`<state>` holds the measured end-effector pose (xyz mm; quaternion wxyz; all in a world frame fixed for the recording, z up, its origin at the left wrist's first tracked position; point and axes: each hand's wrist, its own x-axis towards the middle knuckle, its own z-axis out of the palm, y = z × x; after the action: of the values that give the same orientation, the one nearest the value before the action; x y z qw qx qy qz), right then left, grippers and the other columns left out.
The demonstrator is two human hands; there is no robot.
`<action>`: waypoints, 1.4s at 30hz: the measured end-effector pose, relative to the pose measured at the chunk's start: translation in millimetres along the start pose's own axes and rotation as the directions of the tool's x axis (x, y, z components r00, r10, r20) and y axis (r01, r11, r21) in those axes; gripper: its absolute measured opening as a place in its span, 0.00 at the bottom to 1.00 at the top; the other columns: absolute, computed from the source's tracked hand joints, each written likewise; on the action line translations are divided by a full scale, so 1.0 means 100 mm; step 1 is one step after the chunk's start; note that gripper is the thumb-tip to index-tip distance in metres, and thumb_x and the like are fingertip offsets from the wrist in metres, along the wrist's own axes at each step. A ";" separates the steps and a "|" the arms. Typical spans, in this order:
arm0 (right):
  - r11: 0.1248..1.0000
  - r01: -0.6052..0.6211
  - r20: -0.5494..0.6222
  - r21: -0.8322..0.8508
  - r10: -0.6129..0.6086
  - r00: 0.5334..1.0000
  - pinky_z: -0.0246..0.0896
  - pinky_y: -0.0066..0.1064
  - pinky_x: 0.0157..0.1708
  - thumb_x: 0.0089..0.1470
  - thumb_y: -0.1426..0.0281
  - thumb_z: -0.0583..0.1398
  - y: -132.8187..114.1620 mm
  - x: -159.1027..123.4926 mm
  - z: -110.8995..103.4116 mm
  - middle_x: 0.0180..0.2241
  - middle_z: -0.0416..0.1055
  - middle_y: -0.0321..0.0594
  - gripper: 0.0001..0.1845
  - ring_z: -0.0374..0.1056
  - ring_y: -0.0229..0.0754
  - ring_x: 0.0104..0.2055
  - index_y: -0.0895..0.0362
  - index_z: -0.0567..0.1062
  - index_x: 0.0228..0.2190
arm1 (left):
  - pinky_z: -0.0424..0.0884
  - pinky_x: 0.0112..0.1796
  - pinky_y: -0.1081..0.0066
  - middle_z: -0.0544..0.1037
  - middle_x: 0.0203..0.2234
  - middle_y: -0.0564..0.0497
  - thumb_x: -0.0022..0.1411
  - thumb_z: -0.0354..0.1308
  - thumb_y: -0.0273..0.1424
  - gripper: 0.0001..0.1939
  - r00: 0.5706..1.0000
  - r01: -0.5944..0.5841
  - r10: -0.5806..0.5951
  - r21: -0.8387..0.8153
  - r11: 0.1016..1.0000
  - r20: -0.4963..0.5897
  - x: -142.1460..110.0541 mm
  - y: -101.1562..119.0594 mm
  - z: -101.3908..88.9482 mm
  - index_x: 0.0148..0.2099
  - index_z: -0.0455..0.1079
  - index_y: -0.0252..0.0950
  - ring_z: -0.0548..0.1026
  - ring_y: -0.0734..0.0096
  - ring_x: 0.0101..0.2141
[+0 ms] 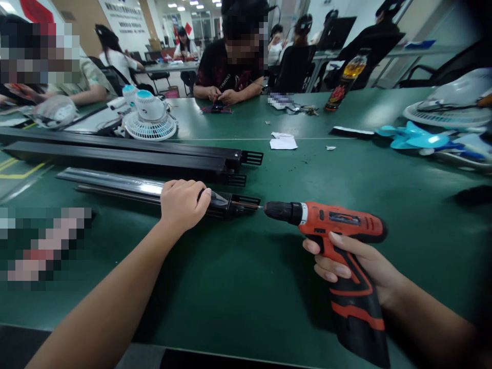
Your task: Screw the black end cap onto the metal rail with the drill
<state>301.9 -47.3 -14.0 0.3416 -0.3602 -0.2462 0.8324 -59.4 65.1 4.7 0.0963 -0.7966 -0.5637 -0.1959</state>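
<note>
on the green table (238,307), powered work at a slotted end, in hand and not visibly finished

drill (342,220) up and lined with the end of a long dark piece (115,183); that piece lies on the near-middle of the table, slotted end (246,200) pointing right. left hand (184,205) wrapped over it close to that end, gripping it. right hand (346,266) closed round the drill handle, index finger by the trigger; cannot tell if pressed.

progress: done as far as visible: piece laid flat and steadied, drill brought level, bit (261,207) right at the slotted end. a thin reddish rod (244,205) runs along inside that end; cannot tell if it is part of the bit or a separate fastener, nor whether anything is seated. so i'd call this mid-step, with the work at this end probably left to complete.

two black bars (123,160) lie just behind, similar slotted ends, neither one held. finished or waiting? can't tell. far ends of the bars run out of frame at left, so no check there. paper scrap (283,141) well clear of the drill, beyond the bars.
</note>
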 end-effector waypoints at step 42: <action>0.999 0.035 -0.028 -0.041 -0.036 0.999 0.60 0.28 0.24 0.56 0.52 0.73 -0.04 0.00 0.01 0.17 0.58 0.27 0.21 0.48 0.34 0.21 0.58 0.80 0.35 | 0.68 0.45 0.52 0.86 0.31 0.46 0.74 0.46 0.39 0.24 0.995 0.038 -0.041 -0.035 0.999 -0.088 0.00 0.02 0.04 0.38 0.82 0.40 0.82 0.52 0.37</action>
<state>302.9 -44.9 -10.7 0.3525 -0.3745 -0.2646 0.8158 -56.6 65.7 0.7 0.1040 -0.7772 -0.5713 -0.2423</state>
